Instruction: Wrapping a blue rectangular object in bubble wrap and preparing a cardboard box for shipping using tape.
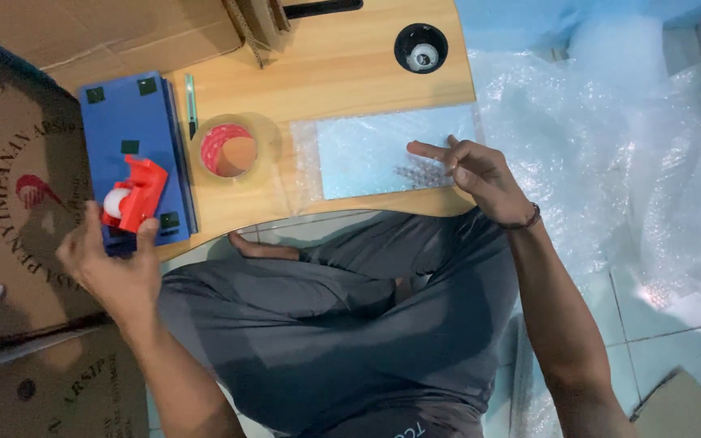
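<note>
Gripping a red tape dispenser (134, 195) by its lower end, the left hand (109, 264) is closed around it, thumb on one side and fingers on the other, at the near left edge of the wooden desk (350, 73). The dispenser, with a white roller showing on its left side, sits over a blue flat pack (127, 138) dotted with small dark squares, which lies at the desk's left end. Just to the right of the pack lies a thin green pen-like stick (190, 104), and beside that a roll of clear tape (233, 150) with a red core lying flat. The right hand (480, 178) is open and holds nothing, its fingers loosely spread and pointing left, hovering over the right end of a sheet of bubble wrap (375, 150) spread on the desk; whether the fingertips touch the sheet cannot be told. More bubble wrap (602, 154) is heaped on the tiled floor (691, 349) to the right. Brown cardboard boxes (18, 203) stand at the left. A round black grommet hole (421, 47) sits near the desk's far edge. The person sits cross-legged in grey trousers (342, 324).
</note>
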